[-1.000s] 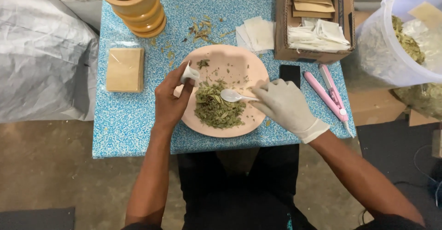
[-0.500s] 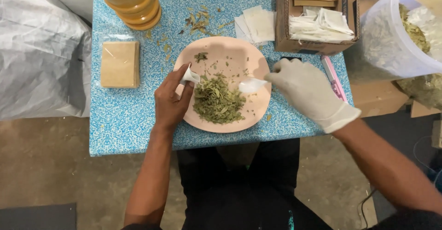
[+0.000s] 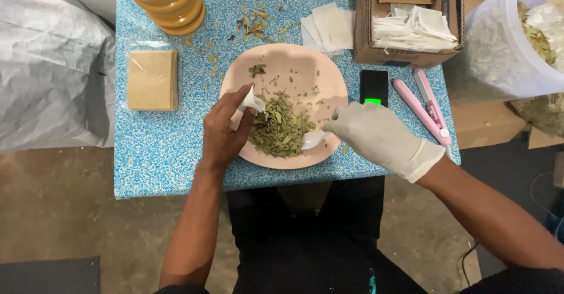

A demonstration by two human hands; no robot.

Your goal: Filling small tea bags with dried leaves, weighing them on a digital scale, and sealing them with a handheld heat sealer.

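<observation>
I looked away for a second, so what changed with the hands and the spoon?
The gloved right hand brought the white spoon from mid-plate out to the right rim, then down to the leaf pile. The left hand kept holding the small white bag over the pink plate.

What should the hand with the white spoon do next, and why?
Probably lift a spoonful toward the small white bag. The gloved right hand has the white spoon at the edge of the dried green leaves on the pink plate, and the bare left hand holds the bag just above that pile. I cannot tell if the bag's mouth is open.
</observation>
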